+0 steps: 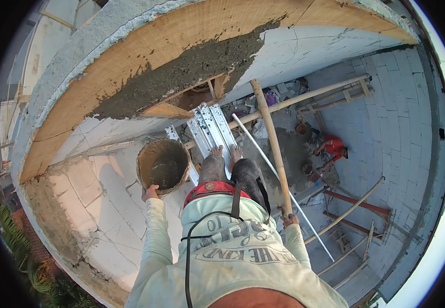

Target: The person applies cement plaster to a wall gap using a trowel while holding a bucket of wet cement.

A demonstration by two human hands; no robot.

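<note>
My left hand (151, 193) is closed on the near rim of a mortar-stained bucket (143, 160), held out to my left. Grey residue coats its inside; how much it holds is hard to tell. To my right, my right hand (289, 220) is closed around the near end of a wooden pole (269, 131), which slants away from me. My bare feet stand on a ribbed metal plank (208, 128) splashed with mortar. Beyond it, wet mortar (196, 66) is spread over the wall's plaster-and-board face, above a wooden-framed opening (194, 97).
Far below on the right, a person in red (334, 147) crouches by several buckets (307, 168) on a grey floor. Wooden poles (309, 100) cross the drop, and a white pipe (284, 187) runs beside me. Pale block walls (386, 113) surround the space.
</note>
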